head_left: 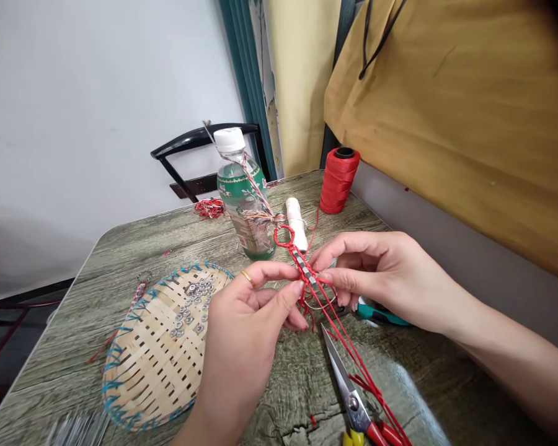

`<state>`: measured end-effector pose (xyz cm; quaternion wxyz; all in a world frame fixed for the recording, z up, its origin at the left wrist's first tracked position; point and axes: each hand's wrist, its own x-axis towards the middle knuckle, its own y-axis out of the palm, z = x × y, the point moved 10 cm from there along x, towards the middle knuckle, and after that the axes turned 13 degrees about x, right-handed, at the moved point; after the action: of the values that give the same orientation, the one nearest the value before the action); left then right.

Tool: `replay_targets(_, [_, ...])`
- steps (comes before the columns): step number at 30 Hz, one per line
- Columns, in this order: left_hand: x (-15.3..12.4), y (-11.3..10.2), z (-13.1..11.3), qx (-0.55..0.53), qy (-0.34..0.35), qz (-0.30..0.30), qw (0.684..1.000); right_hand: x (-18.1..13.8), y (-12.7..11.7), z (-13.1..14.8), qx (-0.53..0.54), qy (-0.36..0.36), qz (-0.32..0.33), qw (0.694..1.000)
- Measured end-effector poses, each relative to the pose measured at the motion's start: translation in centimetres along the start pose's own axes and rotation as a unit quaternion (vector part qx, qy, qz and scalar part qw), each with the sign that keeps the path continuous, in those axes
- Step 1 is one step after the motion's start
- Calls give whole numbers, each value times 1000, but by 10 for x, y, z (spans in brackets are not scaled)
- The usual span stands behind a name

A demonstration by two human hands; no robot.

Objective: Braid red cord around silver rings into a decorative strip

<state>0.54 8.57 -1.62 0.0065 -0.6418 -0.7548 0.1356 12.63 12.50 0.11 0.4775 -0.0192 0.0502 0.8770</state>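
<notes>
A bracelet of red cord (302,260) with small metal nuts woven in is tied by a loop to a plastic bottle (244,204) on the table. My left hand (246,334), with a ring on one finger, pinches the cords on the left side of the braid. My right hand (376,272) pinches the cords on the right side. Loose red strands (358,365) trail from the braid toward me over the table.
A woven bamboo tray (153,359) with several small metal nuts (193,303) lies at the left. Scissors (348,390) with red handles lie near the front. A red thread spool (338,179), a white roll (297,223) and a teal tool (381,314) are behind. A black chair (199,161) stands beyond the wooden table (130,248).
</notes>
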Motion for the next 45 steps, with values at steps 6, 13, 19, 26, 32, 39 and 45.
replay_targets(6, [1,5,4,-16,-8,21,1000,1,3,0,25,8,4,1000])
replay_targets(13, [2,-7,-8,85,46,-10,995,-2,-2,5,-87,-32,-11,996])
replay_targets(19, [-4,-17,-6,89,1,-60,994,-13,-11,21,-169,-65,-69,981])
replay_targets(26, [-10,12,9,-38,-89,72,993,-10,11,-9,24,92,43,995])
replay_targets(32, [-7,15,8,-46,-93,90,990,-6,6,-6,-9,78,28,997])
replay_targets(39, [-5,9,6,-32,-53,64,996,-8,3,3,-73,6,18,997])
replay_targets(45, [-4,6,1,-45,-25,44,998,-5,-2,3,-12,9,-7,1000])
